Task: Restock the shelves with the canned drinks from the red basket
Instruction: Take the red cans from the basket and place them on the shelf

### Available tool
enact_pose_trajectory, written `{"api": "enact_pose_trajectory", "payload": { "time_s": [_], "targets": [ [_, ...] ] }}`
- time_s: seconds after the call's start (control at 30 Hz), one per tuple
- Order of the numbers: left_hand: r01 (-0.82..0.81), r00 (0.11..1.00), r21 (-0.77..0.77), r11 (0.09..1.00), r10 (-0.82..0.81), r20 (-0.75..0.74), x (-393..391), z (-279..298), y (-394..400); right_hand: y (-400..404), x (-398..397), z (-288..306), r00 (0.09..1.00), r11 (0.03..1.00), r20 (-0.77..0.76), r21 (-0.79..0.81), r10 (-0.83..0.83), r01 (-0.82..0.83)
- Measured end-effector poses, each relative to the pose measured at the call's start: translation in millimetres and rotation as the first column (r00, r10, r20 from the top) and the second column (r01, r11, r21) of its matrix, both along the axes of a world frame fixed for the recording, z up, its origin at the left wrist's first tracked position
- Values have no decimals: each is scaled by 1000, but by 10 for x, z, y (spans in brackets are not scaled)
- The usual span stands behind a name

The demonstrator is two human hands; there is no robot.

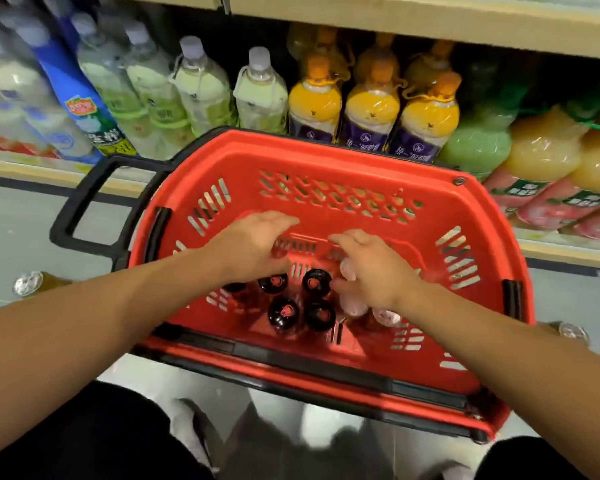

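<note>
Head view: both hands (253, 244) (368, 268) hover over basket's (343, 157) drinks (284, 313).

Orange-capped yellow bottles (371, 105) beside pale green bottles (201, 88)

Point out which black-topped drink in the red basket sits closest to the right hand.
The black-topped drink in the back row, right end, next to the right hand's fingertips; the other black tops stand farther left or nearer the camera.
</note>
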State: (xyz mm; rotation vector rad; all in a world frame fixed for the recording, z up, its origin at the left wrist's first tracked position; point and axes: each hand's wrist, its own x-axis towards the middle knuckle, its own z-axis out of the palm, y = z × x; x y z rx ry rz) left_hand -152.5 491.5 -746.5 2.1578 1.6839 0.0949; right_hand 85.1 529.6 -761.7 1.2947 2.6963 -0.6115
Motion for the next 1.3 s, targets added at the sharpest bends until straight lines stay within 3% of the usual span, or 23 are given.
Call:
{"api": "enact_pose_trajectory", "payload": {
  "time_s": [0.33,0.63,0.83,1.0,1.3],
  "targets": [
    [33,998,-98,995,-39,-55,-191,-243,-9,33,-300,-617,1000,972,-28,-233,-13,7],
    [-9,998,-133,991,2,-55,-187,-226,-13,93,-266,-803,996,980,-76,-197,-42,26],
    [-16,997,-199,980,2,-74,-133,-208,-61,51,-229,-849,977,993,-214,-122,-22,-5],
    [-34,997,-216,976,19,-69,-136,-145,-58,82,-111,-796,978,994,-191,-51,83,-94],
    [-45,996,-229,972,27,-84,-152,-182,-25,111,-189,-853,990,984,-138,-173,20,-43]
  ]
}}
